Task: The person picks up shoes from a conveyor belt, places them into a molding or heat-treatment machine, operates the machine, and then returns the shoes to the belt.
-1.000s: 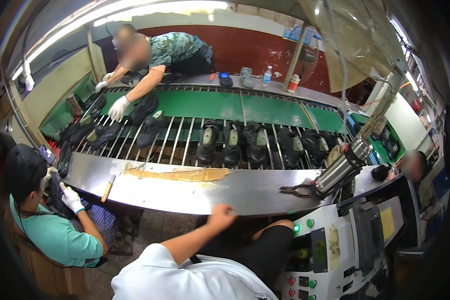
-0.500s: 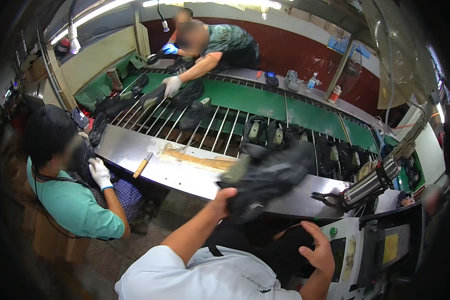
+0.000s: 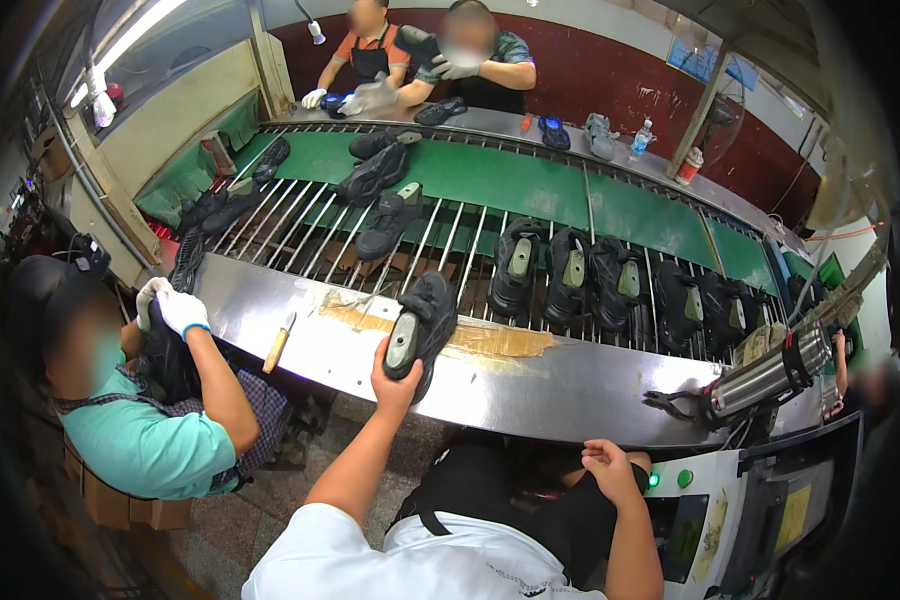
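steel flask [image 3: 772, 377] | pliers [image 3: 673, 403] beside it | wooden-handled knife [image 3: 277, 348] | clear bottle [image 3: 641, 139]

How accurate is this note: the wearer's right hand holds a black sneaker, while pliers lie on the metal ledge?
One slip: the head view shows the left hand holding the black sneaker, not the right hand. The pliers do lie on the metal ledge.

1. Left hand [image 3: 395, 385]: fingers curled in a grip, left forearm [image 3: 355, 455] slanting down-left from them
2. Right hand [image 3: 613, 472]: fingers loosely bent, well apart from the left fingers, right forearm [image 3: 633, 545] below them
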`<action>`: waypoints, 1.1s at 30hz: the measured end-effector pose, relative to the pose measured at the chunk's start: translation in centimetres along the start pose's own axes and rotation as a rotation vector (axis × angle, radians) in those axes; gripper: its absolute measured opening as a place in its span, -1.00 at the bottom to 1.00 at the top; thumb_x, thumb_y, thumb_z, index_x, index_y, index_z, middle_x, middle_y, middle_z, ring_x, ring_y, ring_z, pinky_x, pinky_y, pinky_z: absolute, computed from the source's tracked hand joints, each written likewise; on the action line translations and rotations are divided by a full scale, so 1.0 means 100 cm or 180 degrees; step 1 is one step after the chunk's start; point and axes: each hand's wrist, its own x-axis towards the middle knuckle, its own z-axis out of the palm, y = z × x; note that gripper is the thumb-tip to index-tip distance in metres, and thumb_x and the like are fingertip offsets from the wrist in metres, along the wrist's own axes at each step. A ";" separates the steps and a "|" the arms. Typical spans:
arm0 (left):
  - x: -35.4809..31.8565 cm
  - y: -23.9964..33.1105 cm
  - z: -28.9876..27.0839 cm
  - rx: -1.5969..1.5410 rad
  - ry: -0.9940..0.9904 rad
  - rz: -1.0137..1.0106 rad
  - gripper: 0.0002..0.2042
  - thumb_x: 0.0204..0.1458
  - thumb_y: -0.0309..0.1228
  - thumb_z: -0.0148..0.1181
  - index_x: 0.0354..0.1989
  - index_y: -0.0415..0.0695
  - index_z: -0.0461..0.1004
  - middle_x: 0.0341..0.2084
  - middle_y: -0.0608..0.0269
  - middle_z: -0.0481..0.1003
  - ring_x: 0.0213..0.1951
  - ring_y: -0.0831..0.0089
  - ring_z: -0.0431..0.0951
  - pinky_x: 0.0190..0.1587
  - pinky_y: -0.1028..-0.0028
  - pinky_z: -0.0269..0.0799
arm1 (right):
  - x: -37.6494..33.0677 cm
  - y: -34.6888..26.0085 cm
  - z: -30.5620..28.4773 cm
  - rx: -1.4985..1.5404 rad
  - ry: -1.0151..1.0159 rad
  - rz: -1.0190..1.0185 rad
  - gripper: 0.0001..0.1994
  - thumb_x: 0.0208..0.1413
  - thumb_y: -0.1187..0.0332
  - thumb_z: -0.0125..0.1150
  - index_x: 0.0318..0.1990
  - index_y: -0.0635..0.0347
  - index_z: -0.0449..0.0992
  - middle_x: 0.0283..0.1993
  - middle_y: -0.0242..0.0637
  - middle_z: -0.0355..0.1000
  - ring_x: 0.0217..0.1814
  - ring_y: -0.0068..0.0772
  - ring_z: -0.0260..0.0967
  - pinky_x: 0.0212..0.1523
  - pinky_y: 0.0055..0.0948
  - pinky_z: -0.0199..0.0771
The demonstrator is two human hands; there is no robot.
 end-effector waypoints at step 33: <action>0.496 -0.164 0.140 0.4222 0.0220 0.0741 -0.28 -0.17 -0.27 0.33 0.22 -0.16 0.18 0.07 0.00 0.32 0.14 0.07 0.29 0.16 0.14 0.20 | 0.309 0.006 0.131 -0.2544 0.0467 -0.1875 -0.88 -0.36 0.37 0.18 -0.65 0.05 0.34 -0.71 -0.34 0.27 -0.69 -0.22 0.26 -0.63 -0.31 0.29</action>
